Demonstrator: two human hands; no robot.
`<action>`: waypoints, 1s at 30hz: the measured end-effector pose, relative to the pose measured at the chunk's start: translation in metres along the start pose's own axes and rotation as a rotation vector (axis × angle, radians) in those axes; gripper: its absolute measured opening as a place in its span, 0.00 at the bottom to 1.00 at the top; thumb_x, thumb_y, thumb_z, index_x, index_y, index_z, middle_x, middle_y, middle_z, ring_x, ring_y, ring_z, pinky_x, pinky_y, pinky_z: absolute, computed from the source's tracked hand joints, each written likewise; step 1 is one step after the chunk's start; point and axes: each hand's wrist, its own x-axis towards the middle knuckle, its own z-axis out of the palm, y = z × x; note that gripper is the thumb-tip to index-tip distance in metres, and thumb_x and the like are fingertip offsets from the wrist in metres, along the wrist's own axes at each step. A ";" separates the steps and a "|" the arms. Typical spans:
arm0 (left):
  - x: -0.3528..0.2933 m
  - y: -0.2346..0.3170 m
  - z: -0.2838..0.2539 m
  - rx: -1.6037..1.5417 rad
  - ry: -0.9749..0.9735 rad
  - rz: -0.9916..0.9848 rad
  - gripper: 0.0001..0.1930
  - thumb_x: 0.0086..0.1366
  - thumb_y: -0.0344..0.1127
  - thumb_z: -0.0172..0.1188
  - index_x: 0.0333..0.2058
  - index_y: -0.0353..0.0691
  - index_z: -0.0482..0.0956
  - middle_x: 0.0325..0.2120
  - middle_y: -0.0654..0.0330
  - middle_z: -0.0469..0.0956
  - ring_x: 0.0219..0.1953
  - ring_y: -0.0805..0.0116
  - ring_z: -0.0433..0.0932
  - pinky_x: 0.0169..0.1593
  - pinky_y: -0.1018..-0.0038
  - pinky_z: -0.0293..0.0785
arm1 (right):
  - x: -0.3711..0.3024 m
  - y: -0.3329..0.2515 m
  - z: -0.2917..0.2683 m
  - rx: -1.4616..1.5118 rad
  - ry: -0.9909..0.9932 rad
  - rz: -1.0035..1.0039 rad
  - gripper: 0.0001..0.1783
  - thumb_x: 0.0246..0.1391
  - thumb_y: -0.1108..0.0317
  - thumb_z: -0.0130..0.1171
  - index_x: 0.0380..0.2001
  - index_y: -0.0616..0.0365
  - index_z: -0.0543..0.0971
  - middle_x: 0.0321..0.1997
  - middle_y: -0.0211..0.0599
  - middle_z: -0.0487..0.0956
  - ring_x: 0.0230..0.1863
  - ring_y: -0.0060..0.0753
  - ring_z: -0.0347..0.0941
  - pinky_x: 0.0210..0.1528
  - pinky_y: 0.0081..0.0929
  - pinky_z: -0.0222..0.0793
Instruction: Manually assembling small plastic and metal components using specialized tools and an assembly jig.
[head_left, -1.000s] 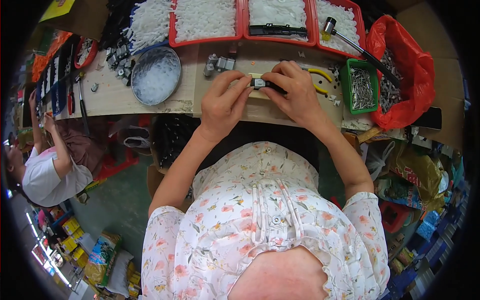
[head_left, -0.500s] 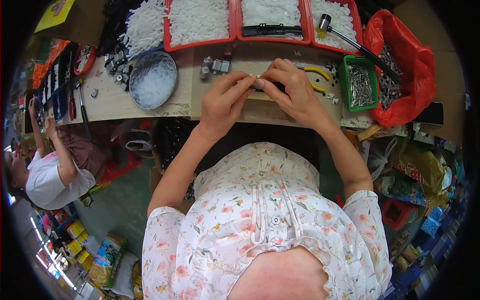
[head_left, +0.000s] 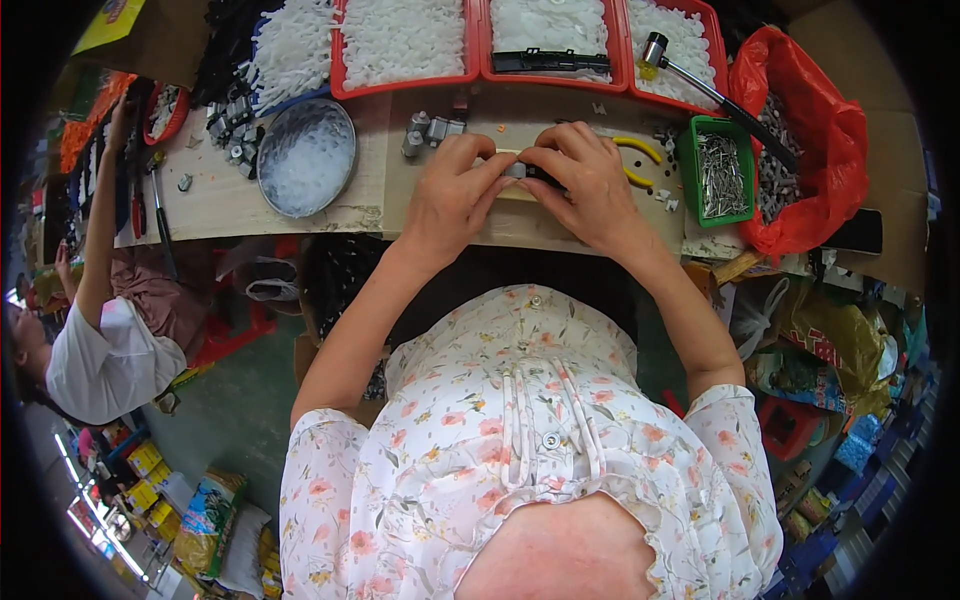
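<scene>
Over the near part of the bench, my left hand point(head_left: 447, 205) and my right hand point(head_left: 590, 195) meet fingertip to fingertip. Between them they pinch a small grey piece point(head_left: 516, 171). A dark part shows beside it under my right fingers; its shape is mostly hidden. Just beyond my left hand stand several grey metal-looking parts with pale tops point(head_left: 417, 130). Pliers with yellow handles point(head_left: 639, 146) lie beyond my right hand, partly covered by it.
Red trays point(head_left: 408, 88) of white plastic pieces line the back, one with a black strip point(head_left: 552, 61) across it. Right are a hammer point(head_left: 700, 88), a green tray point(head_left: 688, 165) of metal pins and a red bag point(head_left: 835, 170). Left are a metal bowl point(head_left: 351, 160) and a co-worker point(head_left: 110, 355).
My fingertips have shifted slightly, and the grey piece between them shows more plainly. At the left, the co-worker's arm has stretched out farther over the bench.
</scene>
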 end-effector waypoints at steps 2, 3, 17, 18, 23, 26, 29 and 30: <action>0.001 0.001 -0.002 0.048 -0.026 -0.003 0.14 0.57 0.24 0.64 0.43 0.34 0.81 0.38 0.54 0.75 0.41 0.55 0.74 0.43 0.65 0.72 | -0.001 0.002 0.001 0.021 0.007 0.005 0.15 0.48 0.65 0.68 0.41 0.55 0.82 0.40 0.33 0.76 0.44 0.39 0.72 0.44 0.36 0.64; 0.002 0.002 -0.003 0.051 -0.029 -0.002 0.14 0.57 0.24 0.64 0.43 0.34 0.81 0.38 0.54 0.75 0.41 0.55 0.74 0.43 0.65 0.72 | -0.001 0.003 0.001 0.041 0.012 0.006 0.15 0.48 0.65 0.69 0.40 0.55 0.82 0.40 0.33 0.76 0.44 0.38 0.72 0.44 0.36 0.64; 0.015 0.006 -0.009 0.149 -0.171 0.078 0.13 0.58 0.26 0.65 0.42 0.32 0.79 0.39 0.52 0.74 0.41 0.52 0.74 0.44 0.63 0.72 | -0.004 0.007 0.001 0.044 0.006 -0.007 0.13 0.49 0.65 0.67 0.39 0.55 0.83 0.40 0.33 0.76 0.46 0.37 0.71 0.47 0.38 0.62; 0.013 0.005 -0.008 0.150 -0.168 0.078 0.13 0.58 0.26 0.65 0.42 0.32 0.79 0.39 0.52 0.74 0.41 0.52 0.74 0.44 0.63 0.72 | -0.003 0.006 -0.001 0.013 -0.002 -0.023 0.14 0.49 0.66 0.67 0.41 0.55 0.82 0.41 0.34 0.76 0.46 0.38 0.72 0.47 0.36 0.63; 0.004 -0.002 0.002 0.085 -0.051 0.046 0.16 0.56 0.29 0.66 0.44 0.34 0.79 0.35 0.54 0.73 0.38 0.54 0.74 0.43 0.63 0.72 | -0.004 0.003 -0.018 0.017 0.016 -0.027 0.15 0.50 0.66 0.67 0.42 0.55 0.82 0.42 0.37 0.76 0.46 0.41 0.72 0.48 0.37 0.65; -0.002 -0.006 -0.002 0.098 -0.107 -0.002 0.16 0.60 0.27 0.64 0.47 0.35 0.80 0.37 0.53 0.75 0.38 0.54 0.75 0.42 0.64 0.73 | -0.015 0.008 -0.044 -0.038 0.084 0.028 0.14 0.51 0.69 0.67 0.42 0.57 0.82 0.43 0.39 0.77 0.46 0.42 0.74 0.48 0.36 0.68; -0.003 -0.006 -0.001 0.115 -0.094 0.029 0.16 0.60 0.28 0.64 0.49 0.36 0.80 0.36 0.53 0.75 0.39 0.54 0.75 0.43 0.64 0.73 | -0.041 0.023 -0.074 -0.109 0.217 0.230 0.12 0.53 0.74 0.65 0.43 0.62 0.82 0.45 0.42 0.78 0.43 0.42 0.77 0.45 0.31 0.72; -0.003 -0.005 -0.003 0.111 -0.091 0.034 0.16 0.60 0.28 0.64 0.49 0.36 0.80 0.36 0.53 0.75 0.39 0.54 0.75 0.43 0.64 0.73 | -0.052 0.030 -0.083 -0.148 0.272 0.275 0.11 0.54 0.75 0.64 0.42 0.63 0.82 0.45 0.42 0.78 0.42 0.42 0.77 0.45 0.31 0.72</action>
